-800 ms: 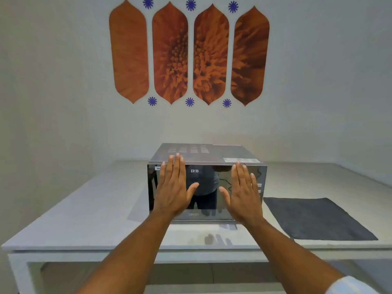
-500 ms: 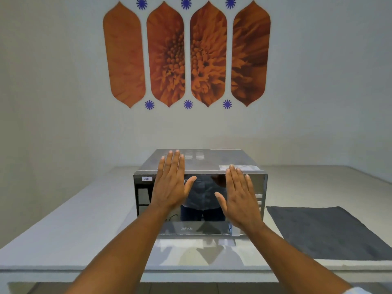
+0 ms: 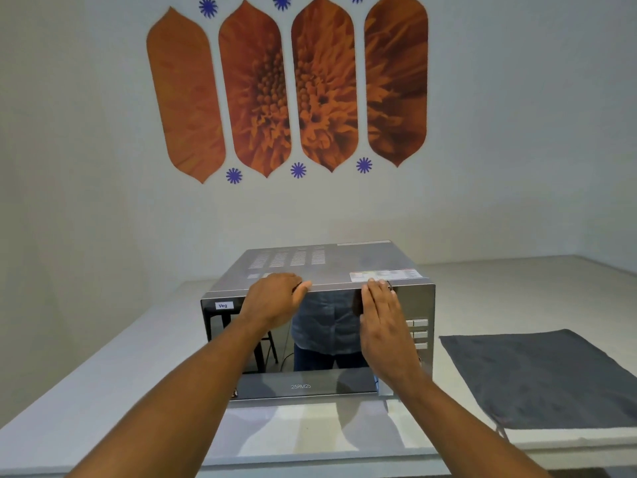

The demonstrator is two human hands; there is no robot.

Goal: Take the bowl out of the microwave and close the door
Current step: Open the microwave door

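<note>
Mirror-finish glass covers the whole front of the microwave (image 3: 319, 336), so you mostly see a reflection of the person instead of what's inside. The bowl isn't visible at all; my guess is it's in the cavity behind that door (image 3: 300, 339), which looks shut.

The left hand (image 3: 275, 301) is curled over the top front edge of the door, fingers hooked onto the lid area and thumb along the lip. Nothing is clamped in it, it's just resting on the edge, probably to steady the box or feel for a way to pull. The right hand (image 3: 382, 329) is flat and open, fingers together, lying against the door's right side beside the button column (image 3: 418, 334). Empty too. I'd say it's hunting for the door's free edge, since the hinge is probably on the left.

The microwave sits square on the white surface (image 3: 103, 391), long axis running left to right, door pointing straight at the person. A dark grey cloth mat (image 3: 537, 377) lies just beside it on the right, not touching, which seems like the obvious landing spot for the bowl.

So: very early days, door not open yet, in my opinion.
</note>
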